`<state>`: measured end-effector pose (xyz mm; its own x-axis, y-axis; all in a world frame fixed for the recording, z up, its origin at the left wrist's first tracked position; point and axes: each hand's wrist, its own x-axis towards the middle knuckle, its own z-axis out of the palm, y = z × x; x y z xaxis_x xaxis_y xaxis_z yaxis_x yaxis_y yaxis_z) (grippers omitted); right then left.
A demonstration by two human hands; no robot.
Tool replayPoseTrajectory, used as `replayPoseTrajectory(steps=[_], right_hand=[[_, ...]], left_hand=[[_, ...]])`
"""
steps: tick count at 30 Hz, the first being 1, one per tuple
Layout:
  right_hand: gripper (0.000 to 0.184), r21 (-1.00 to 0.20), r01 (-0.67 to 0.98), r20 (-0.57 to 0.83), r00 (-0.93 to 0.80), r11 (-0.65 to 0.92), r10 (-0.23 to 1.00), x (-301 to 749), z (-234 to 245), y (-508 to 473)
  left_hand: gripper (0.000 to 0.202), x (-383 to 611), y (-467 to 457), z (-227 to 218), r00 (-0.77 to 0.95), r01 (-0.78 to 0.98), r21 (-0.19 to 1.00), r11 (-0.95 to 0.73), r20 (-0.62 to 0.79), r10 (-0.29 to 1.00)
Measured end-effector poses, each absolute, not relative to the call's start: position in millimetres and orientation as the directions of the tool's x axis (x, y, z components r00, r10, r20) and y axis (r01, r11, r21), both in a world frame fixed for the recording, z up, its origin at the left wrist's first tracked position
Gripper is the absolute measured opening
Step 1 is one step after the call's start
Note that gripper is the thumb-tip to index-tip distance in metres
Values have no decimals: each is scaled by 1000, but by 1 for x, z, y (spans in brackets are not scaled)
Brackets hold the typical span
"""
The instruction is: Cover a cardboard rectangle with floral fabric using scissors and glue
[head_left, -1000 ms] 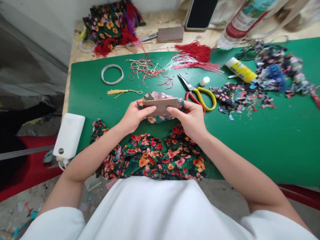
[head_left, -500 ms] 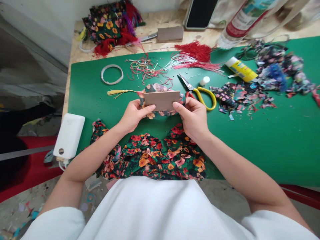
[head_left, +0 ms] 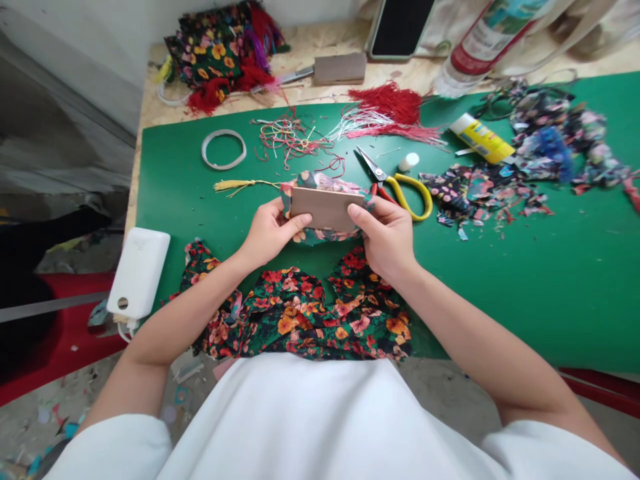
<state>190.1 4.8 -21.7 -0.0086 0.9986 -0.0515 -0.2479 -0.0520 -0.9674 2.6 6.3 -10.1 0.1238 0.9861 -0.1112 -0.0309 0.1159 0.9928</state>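
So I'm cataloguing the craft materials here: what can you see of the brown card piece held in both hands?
The brown card piece is a flat, plain rectangle that looks like cardboard, long side roughly level, tilted slightly. It lies against a scrap of floral fabric whose edges show above, below and at both ends. The left hand grips its left end and the right hand its right end, thumbs on its face. It is held just above the green mat; its back is hidden.

Hid most of the floral fabric piece (head_left: pixel 320 235) behind the brown card (head_left: pixel 326 208) held in front. Covered the scissors' red handle (head_left: pixel 384 194) with the right hand (head_left: pixel 386 235). Cut off at the far edge: phone (head_left: pixel 400 27), bottle (head_left: pixel 487 40).
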Motion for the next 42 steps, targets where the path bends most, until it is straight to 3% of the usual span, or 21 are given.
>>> replayPoseTrajectory(steps=[4,9,21,29,33,42], right_hand=[[33,-957,-287,-75,75,-50,994,190,-20,8],[38,-950,-289,-140,51,-120,989,191,-19,9],[42,-967,-246,-89,65,-71,994,187,-11,8],[40,-969,-235,-84,33,-74,996,189,-12,8],[36,-966,-253,-71,35,-60,997,188,-18,8],[30,-988,-143,-62,34,-57,997,189,-16,7]], left_hand=[[54,3,4,-8,126,-1,992,122,-121,985],[50,3,3,-4,147,16,990,141,-142,979],[47,-3,6,-10,97,147,983,112,-127,987],[48,0,5,-9,113,59,991,118,-124,986],[47,0,6,-8,27,33,998,55,-56,998],[43,-3,6,-16,-2,51,999,12,-12,1000]])
